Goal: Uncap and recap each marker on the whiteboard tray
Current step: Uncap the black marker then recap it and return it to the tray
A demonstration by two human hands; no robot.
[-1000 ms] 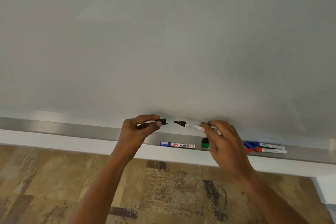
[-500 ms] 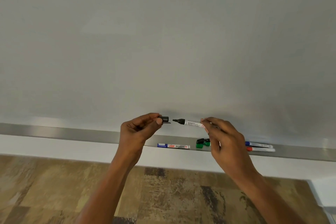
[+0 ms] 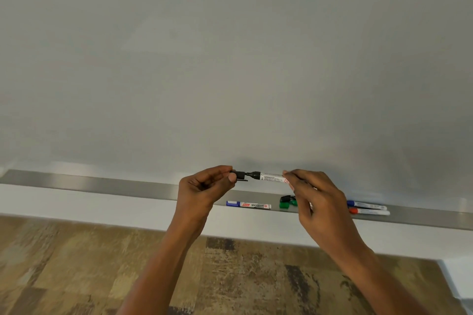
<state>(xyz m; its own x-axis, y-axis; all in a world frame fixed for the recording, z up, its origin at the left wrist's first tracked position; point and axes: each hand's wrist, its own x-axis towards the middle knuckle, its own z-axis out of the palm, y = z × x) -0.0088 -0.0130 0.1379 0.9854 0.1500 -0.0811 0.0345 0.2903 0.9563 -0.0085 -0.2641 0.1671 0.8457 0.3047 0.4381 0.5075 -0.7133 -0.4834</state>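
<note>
A black marker [image 3: 271,176] with a white barrel is held level in front of the whiteboard, my right hand [image 3: 317,199] pinching its rear end. My left hand [image 3: 204,186] pinches the black cap [image 3: 240,176], whose mouth sits over the marker's tip. Below lies the grey whiteboard tray [image 3: 128,186]. On it rest a blue-capped marker [image 3: 248,205], green and black caps or markers [image 3: 288,202] partly hidden by my right hand, and to the right a blue marker [image 3: 366,204] and a red marker [image 3: 369,211].
The whiteboard [image 3: 230,59] fills the upper view. A white wall strip [image 3: 76,204] runs under the tray, and patterned brown carpet [image 3: 102,263] covers the floor below.
The gap between cap and marker tip has closed: my hands moved toward each other and the cap now meets the tip. Both hands sit slightly higher relative to the tray.
</note>
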